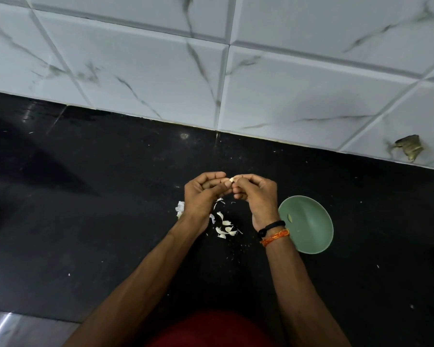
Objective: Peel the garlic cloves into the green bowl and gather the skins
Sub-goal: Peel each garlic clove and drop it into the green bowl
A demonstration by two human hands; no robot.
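While the left hand (203, 194) and the right hand (254, 196) meet fingertip to fingertip above the black counter (85, 221), both pinch one garlic clove (232, 179) between them, probably so one hand steadies it as the other picks at the skin. The hands work directly over the scattered skins (224, 226), so loosened pieces likely fall in one patch that is easy to gather, with more garlic (179, 208) lying by the left wrist. The green bowl (311, 229) sits just beside the right wrist, an easy drop for a peeled clove; one small piece already lies inside.
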